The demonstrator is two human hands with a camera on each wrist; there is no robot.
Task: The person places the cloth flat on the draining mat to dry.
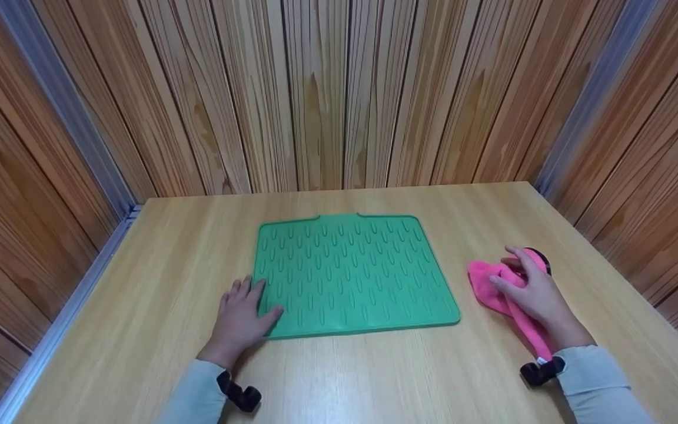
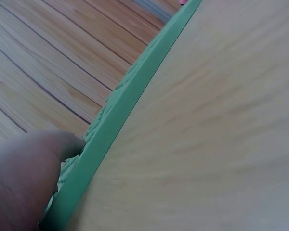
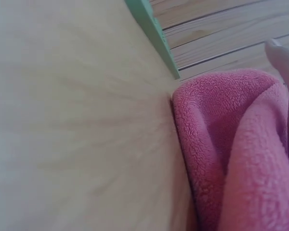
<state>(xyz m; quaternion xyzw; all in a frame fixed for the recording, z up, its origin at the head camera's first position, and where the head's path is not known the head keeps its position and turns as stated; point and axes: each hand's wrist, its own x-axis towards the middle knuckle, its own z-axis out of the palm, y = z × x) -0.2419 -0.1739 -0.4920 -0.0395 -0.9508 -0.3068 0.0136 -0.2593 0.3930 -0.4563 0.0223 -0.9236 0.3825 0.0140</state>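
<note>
A green mat (image 1: pixel 351 277) with rows of raised oval bumps lies flat in the middle of the table. My left hand (image 1: pixel 242 321) rests at its near left corner with the fingers extended; in the left wrist view the thumb (image 2: pixel 62 144) touches the bumpy top by the rim. To the right of the mat, my right hand (image 1: pixel 530 294) holds a bunched pink fluffy cloth (image 1: pixel 486 285) low at the tabletop. A dark edge shows on the cloth's far side. Beside the cloth in the right wrist view, the thumb (image 3: pixel 282 57) sticks out. The palm hides part of the cloth.
The light wooden table (image 1: pixel 180 253) carries the mat and cloth. Wood-plank walls (image 1: pixel 315 100) stand behind and at both sides, with metal posts (image 1: pixel 592 88) in the corners. Small black devices (image 1: pixel 242 397) sit on both wrists.
</note>
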